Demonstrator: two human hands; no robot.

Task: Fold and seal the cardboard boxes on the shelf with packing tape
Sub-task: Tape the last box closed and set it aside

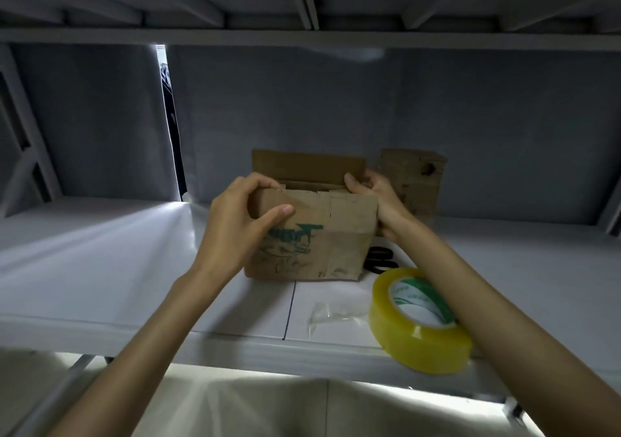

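cardboard box [312,235]: stands on the white shelf [100,255] about mid-width, top open, back flap upright, front flap tipped inward; green print on its near face.
left hand [235,221]: at the box's left top corner, fingers [265,181] curled over the top edge and thumb pressed flat on the near face, so it grips that corner.
right hand [376,191]: at the box's right top corner, thumb laid on the front flap's edge, fingers wrapped round behind the right side; it holds the box there.
step in hand: folding, as i judge it; the flaps are being brought down and no tape is on the top seam yet.
second box [411,184]: just behind and right of the cardboard box, upright, close to the right hand.
scissors [381,260]: dark handles lying on the shelf at the box's right foot, partly hidden by the right forearm.
tape roll [420,322]: yellowish roll with a green-printed core, right of and nearer than the box, at the shelf's front lip.
clear scrap [332,315]: a bit of clear film on the shelf in front of the box.
next move: probably press the back flap down to meet the front one, hold the seam with one hand, then free the right hand for the roll.
edges and room: open shelf to the left of the box; the right side is crowded; the upper shelf hangs low overhead; the roll sits close to the front edge and could be knocked off.
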